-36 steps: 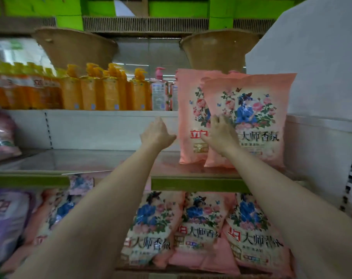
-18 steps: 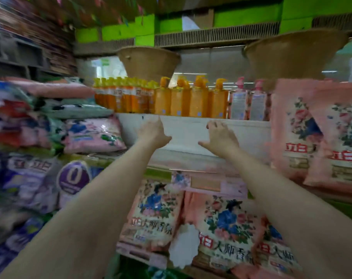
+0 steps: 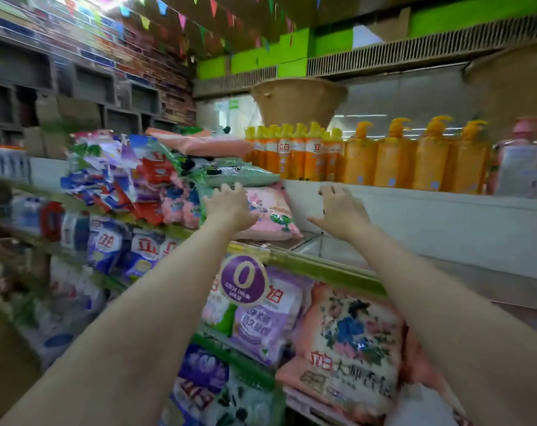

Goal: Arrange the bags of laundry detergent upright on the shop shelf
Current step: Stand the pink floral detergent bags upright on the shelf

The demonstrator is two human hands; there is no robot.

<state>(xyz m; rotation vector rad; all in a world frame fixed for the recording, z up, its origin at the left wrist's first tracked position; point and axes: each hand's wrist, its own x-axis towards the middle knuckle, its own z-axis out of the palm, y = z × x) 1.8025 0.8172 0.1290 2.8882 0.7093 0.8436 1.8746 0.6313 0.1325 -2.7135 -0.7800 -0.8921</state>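
i see both arms stretched forward to the middle shelf with the green front edge (image 3: 319, 267). my left hand (image 3: 230, 207) has the fingers spread and it lies over the left part of a pale pink detergent bag with a cartoon print (image 3: 268, 215); i cannot tell if it really presses on the bag. this bag lies flat on the shelf, at the bottom of a stack, under a flat light green bag (image 3: 239, 176) and a flat salmon pink bag (image 3: 205, 146). my right hand (image 3: 341, 210) is open, fingers apart and a little curled, holding nothing, over the bare part of the shelf just beside the pink bag. behind, on a higher white ledge, stand orange pump bottles (image 3: 399, 161). on the shelf below leans a peach bag with blue flowers (image 3: 347, 342), beside a purple bag (image 3: 267, 318).
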